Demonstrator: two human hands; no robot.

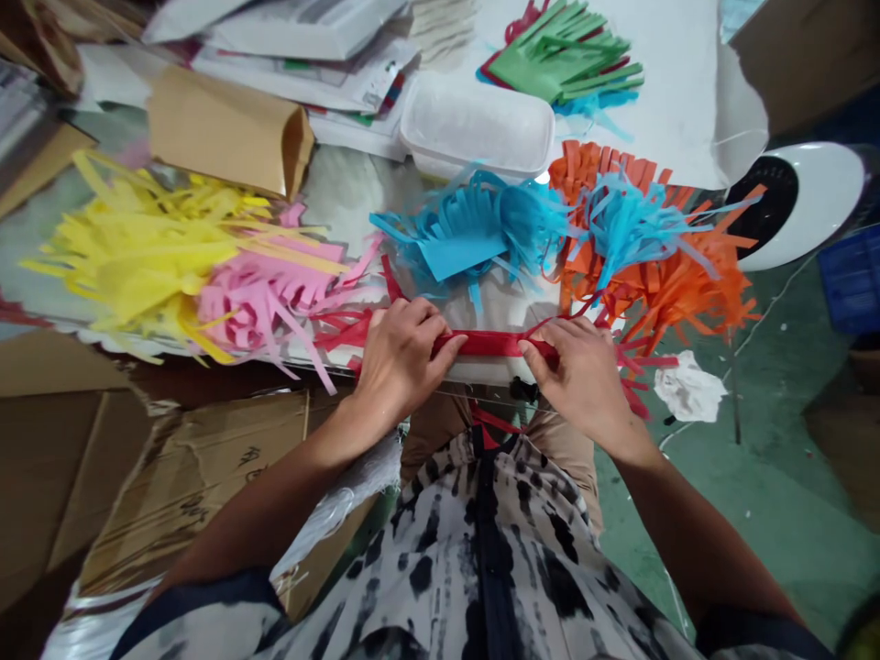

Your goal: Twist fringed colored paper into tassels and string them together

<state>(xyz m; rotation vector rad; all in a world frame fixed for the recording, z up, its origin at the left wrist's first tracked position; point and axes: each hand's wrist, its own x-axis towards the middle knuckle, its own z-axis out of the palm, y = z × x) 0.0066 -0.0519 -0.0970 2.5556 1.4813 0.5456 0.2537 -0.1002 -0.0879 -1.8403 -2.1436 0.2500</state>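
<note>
Red fringed paper strip (489, 344): along the near edge of the white-topped table (666, 110); we judge that the two-point grip keeps it flat and taut.
Left hand (405, 353): fingers curled narrow, thumb along the strip's left part; we see it holding.
Right hand (577, 371): likewise closed around the right part, thumb pointing inward.
Coloured fringes: yellow (151, 252), pink (275, 293), blue (474, 229) and orange (687, 284) lie beyond, perhaps to leave us working room.

Two hands (405, 353), one plastic tub (478, 119)
Nearer than the tub are two blue fringes (464, 252), one red band (489, 345); left of it, one paper bag (220, 128); beyond, one green fringe (540, 69).
</note>
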